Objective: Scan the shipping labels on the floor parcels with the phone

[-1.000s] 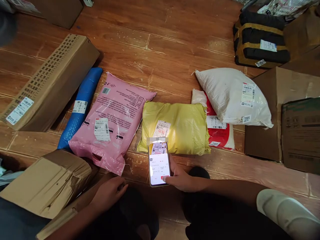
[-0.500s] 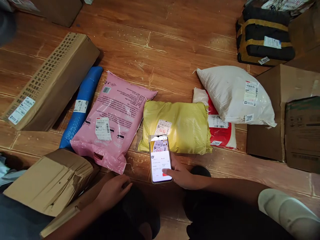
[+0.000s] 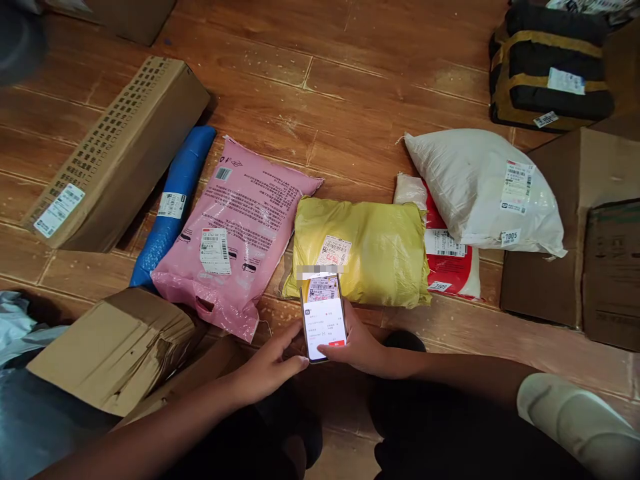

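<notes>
My right hand [image 3: 361,347] holds a smartphone [image 3: 324,317] with its lit screen up, thumb on the lower edge of the screen. The phone hovers over the near edge of a yellow parcel [image 3: 367,252], whose white barcode label shows on the screen. My left hand [image 3: 270,365] reaches in from the left, fingers spread, its fingertips at the phone's lower left corner. A pink mailer bag [image 3: 235,230] lies just left of the yellow parcel.
On the wooden floor lie a blue wrapped roll [image 3: 173,200], a long cardboard box [image 3: 117,153], a crumpled box [image 3: 115,347], a white sack [image 3: 483,190] over a red-and-white parcel [image 3: 447,263], a black strapped bundle [image 3: 553,67] and cartons [image 3: 575,220] at right.
My left hand moved right from beside my knee up to the phone's lower left corner. The phone stayed over the yellow parcel.
</notes>
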### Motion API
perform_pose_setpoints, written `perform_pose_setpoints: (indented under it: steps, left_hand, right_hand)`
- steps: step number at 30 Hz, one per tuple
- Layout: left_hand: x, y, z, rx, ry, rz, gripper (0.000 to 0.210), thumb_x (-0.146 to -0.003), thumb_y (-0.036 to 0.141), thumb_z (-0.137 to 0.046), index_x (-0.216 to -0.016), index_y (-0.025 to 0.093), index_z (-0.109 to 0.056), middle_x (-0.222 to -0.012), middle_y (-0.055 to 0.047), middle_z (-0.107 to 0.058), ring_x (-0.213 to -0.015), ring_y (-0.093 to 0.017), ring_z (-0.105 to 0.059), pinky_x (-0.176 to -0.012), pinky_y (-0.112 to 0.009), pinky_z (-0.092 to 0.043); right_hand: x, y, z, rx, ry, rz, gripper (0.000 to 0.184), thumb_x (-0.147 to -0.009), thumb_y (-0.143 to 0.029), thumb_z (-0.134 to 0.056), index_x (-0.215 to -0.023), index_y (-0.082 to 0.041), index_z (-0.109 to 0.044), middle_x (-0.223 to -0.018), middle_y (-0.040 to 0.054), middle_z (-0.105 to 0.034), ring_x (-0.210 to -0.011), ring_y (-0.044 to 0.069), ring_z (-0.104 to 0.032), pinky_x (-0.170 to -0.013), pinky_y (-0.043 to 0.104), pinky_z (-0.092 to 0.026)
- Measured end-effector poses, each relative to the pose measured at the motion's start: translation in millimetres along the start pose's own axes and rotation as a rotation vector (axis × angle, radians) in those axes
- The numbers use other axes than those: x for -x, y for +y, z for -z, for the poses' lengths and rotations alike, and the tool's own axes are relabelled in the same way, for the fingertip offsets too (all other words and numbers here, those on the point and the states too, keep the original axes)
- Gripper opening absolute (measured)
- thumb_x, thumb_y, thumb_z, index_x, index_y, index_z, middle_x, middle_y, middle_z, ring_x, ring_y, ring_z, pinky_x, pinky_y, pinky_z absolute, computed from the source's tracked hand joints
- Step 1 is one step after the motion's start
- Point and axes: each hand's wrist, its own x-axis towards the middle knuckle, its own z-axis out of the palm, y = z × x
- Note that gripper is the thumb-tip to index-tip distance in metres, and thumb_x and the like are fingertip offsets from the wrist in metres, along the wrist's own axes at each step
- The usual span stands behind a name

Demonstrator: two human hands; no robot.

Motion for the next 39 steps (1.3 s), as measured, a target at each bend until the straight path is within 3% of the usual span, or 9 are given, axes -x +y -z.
perform_pose_setpoints:
  steps: [7, 18, 27, 39]
  left_hand:
    - [-2.1, -2.2, 4.1, -0.018, 0.01, -0.047, 0.075, -0.074, 0.014, -0.053, -0.146, 0.023, -0.036, -0.15, -0.002, -0.042, -0.139, -0.028, -0.035, -0.115, -0.045, -0.03]
    - [-3.2, 6.5, 4.4, -0.019, -0.027, -0.038, 0.074, -0.076, 0.014, -0.051, -0.147, 0.022, -0.032, -0.146, -0.004, -0.048, -0.132, -0.026, -0.044, -0.111, -0.042, -0.035]
    - [-2.3, 9.8, 3.2, -0.032, -0.011, -0.052, 0.075, -0.074, 0.014, -0.051, -0.146, 0.022, -0.034, -0.147, -0.005, -0.046, -0.135, -0.027, -0.04, -0.113, -0.044, -0.032]
    - [-5.4, 12.3, 4.0, -0.057, -0.021, -0.05, 0.073, -0.075, 0.014, -0.052, -0.146, 0.02, -0.034, -0.145, -0.006, -0.048, -0.134, -0.027, -0.042, -0.111, -0.041, -0.036]
  right_hand:
    - [1.6, 4.8, -4.7, 0.005, -0.004, 0.07, 0.079, -0.063, -0.021, -0.081, -0.127, -0.028, -0.035, -0.126, 0.0084, -0.053, -0.118, 0.029, -0.052, -0.098, 0.049, -0.044]
    - [3.8, -4.0, -5.7, -0.005, -0.011, 0.061, 0.081, -0.066, -0.021, -0.079, -0.132, -0.029, -0.032, -0.126, 0.0086, -0.049, -0.118, 0.029, -0.05, -0.098, 0.048, -0.043]
    - [2.3, -7.0, -5.8, -0.001, -0.008, 0.082, 0.082, -0.066, -0.024, -0.08, -0.132, -0.031, -0.031, -0.125, 0.0065, -0.05, -0.118, 0.028, -0.05, -0.1, 0.047, -0.042]
    - [2.8, -11.8, -4.3, -0.036, -0.012, 0.043, 0.081, -0.067, -0.025, -0.079, -0.13, -0.029, -0.029, -0.131, 0.0116, -0.049, -0.127, 0.032, -0.045, -0.104, 0.052, -0.039]
